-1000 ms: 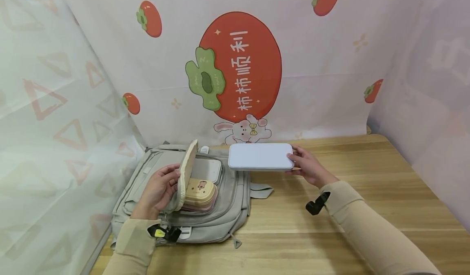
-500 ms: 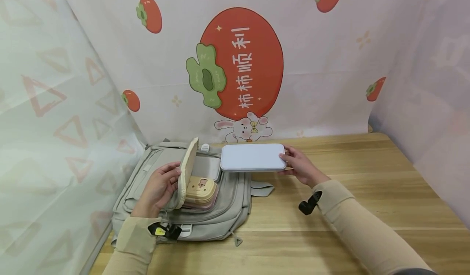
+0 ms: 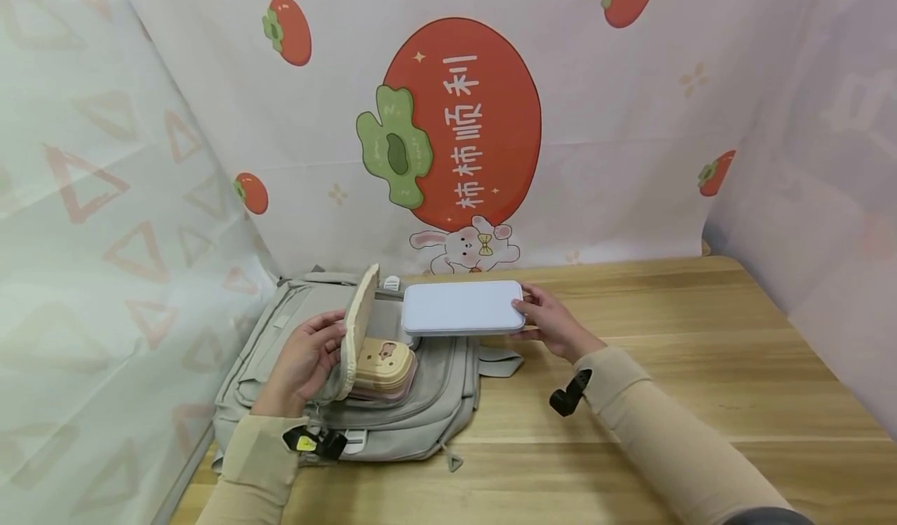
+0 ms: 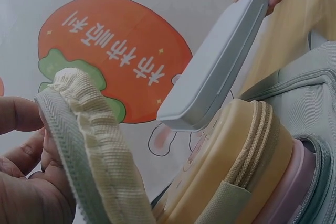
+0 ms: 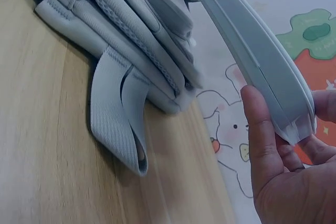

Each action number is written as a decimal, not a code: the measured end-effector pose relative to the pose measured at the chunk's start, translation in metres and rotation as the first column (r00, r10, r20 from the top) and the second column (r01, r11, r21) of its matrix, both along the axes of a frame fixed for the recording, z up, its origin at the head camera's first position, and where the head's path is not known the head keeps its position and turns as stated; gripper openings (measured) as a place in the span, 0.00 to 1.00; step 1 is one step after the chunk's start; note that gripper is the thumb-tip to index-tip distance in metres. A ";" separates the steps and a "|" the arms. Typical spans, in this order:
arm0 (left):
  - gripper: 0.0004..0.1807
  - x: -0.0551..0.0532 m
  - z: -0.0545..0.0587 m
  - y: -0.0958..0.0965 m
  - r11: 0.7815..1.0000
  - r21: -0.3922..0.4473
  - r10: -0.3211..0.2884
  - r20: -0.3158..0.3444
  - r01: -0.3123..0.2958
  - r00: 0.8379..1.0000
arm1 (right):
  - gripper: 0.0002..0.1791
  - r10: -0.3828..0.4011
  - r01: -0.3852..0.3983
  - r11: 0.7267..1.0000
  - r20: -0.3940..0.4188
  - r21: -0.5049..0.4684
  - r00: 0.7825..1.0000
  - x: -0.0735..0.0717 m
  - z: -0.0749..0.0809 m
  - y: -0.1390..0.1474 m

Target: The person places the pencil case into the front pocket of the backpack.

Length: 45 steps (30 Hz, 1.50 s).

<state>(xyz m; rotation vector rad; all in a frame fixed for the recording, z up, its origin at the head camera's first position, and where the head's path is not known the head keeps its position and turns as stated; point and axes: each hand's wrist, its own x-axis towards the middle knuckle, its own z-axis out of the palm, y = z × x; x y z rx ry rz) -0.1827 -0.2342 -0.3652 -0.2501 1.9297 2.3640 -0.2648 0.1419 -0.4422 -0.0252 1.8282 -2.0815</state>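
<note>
A grey backpack (image 3: pixel 437 400) lies on the left of the table, its front pocket unzipped. My left hand (image 3: pixel 304 361) pinches the edge of the pocket flap (image 3: pixel 359 326) and holds it raised. Inside the pocket sit a yellow zippered case (image 3: pixel 381 360) with a small printed figure, a pink case (image 4: pixel 286 187) beneath it, and a grey-white case (image 3: pixel 385 318), partly covered. Above the pocket's right side, my right hand (image 3: pixel 554 324) grips a flat white case (image 3: pixel 462 307) by its right end. In the right wrist view, thumb and fingers (image 5: pixel 260 129) clasp that end from both sides.
A wooden table (image 3: pixel 673 400) extends to the right. A backpack strap loop (image 3: pixel 499 361) lies on it beside the bag. Behind stands a white cloth backdrop (image 3: pixel 596 159) printed with persimmons and a rabbit. A pale curtain (image 3: pixel 91 276) borders the left side.
My right hand has carried the white case leftward and slightly down, so it now overlaps the bag's pocket and covers more of the grey-white case. The left hand stays at the flap.
</note>
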 end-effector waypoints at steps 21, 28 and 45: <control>0.16 -0.001 -0.003 0.001 1.000 0.009 0.002 -0.015 -0.002 1.000 | 0.32 -0.051 0.051 0.999 0.051 -0.014 0.997 0.004 -0.004 -0.034; 0.12 -0.001 -0.002 0.002 1.000 -0.001 0.005 -0.004 -0.005 1.000 | 0.31 -0.049 0.052 0.998 0.072 -0.039 0.996 0.005 -0.008 -0.041; 0.11 0.000 0.000 0.004 1.000 -0.025 -0.003 -0.001 0.003 1.000 | 0.31 0.000 -0.001 1.000 0.088 0.009 0.996 0.010 0.001 -0.061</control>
